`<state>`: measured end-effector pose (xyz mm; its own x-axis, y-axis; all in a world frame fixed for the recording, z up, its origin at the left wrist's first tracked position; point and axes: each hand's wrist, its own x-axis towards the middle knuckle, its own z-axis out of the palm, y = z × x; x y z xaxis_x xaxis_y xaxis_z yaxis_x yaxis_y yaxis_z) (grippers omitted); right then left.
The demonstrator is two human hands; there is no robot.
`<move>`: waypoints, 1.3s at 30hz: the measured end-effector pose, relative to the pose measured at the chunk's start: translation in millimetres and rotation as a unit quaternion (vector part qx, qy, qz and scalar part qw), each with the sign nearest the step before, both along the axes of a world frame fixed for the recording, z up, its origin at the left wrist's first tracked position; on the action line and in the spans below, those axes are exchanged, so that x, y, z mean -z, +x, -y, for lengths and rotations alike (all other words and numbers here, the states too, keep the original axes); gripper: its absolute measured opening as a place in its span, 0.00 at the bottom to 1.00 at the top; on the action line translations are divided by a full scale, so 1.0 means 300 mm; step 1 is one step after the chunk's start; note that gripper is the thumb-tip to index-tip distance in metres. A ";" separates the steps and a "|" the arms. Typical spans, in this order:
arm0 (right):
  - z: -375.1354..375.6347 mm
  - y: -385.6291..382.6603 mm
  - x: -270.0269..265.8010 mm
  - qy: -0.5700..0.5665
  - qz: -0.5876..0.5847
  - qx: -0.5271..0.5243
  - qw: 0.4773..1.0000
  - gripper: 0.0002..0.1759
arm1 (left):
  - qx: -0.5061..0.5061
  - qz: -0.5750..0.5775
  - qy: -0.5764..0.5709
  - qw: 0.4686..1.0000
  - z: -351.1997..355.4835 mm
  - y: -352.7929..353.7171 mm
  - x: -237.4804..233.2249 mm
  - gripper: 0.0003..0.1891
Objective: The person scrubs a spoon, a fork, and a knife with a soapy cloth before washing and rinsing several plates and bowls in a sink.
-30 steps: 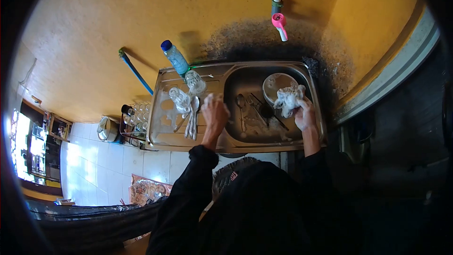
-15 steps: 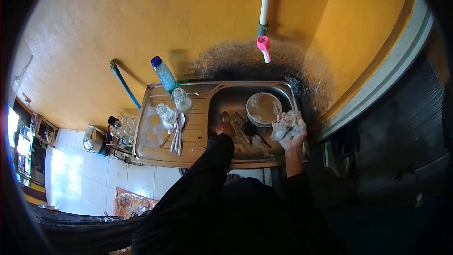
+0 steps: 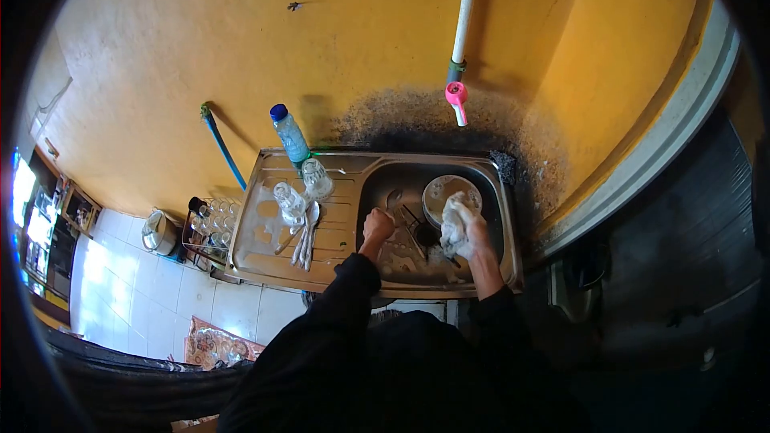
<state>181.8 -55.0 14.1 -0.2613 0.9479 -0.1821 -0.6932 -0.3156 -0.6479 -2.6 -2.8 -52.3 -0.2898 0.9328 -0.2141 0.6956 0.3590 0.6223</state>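
Observation:
Over the left part of the sink basin [image 3: 497,252], my left hand [image 3: 378,227] is closed in a fist. What it holds, if anything, I cannot make out; a spoon's bowl [image 3: 393,197] shows just beyond it. My right hand [image 3: 476,234] grips a foam-covered scrubber [image 3: 455,228] at the near edge of a round pot [image 3: 437,190] containing cloudy water. Several utensils [image 3: 415,239] lie on the basin floor between my hands. On the drainboard, soapy spoons [image 3: 307,239] lie beside two glasses, one nearer [image 3: 289,199] and one farther [image 3: 317,180].
A blue-capped bottle [image 3: 291,135] stands at the drainboard's back edge. A pink tap [image 3: 456,96] hangs above the sink, and a dark scouring pad [image 3: 503,164] sits at the back right corner. A rack of glasses [image 3: 212,224] stands left of the sink.
My right hand has moved left with the scrubber, from the basin's right side to in front of the pot. My left hand has come up into clearer view, now a fist. The view has shifted slightly.

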 end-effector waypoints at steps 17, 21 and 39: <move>-0.166 -0.225 0.031 0.425 0.663 0.148 0.599 0.16 | 0.128 0.085 0.214 0.965 0.101 -0.035 -0.035 0.11; -0.146 -0.212 -0.002 0.465 0.675 0.187 0.541 0.14 | 0.088 0.098 0.197 0.972 0.137 -0.025 -0.136 0.11; -0.182 -0.099 -0.065 0.335 0.542 0.249 0.729 0.08 | 0.169 0.114 0.202 0.958 0.120 0.003 -0.029 0.09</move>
<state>152.2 -0.4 33.7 0.0982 0.8470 0.5225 0.4212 0.4403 -0.7929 -1.8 -38.9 -43.4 0.0539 0.9852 0.1629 0.5588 -0.1650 0.8127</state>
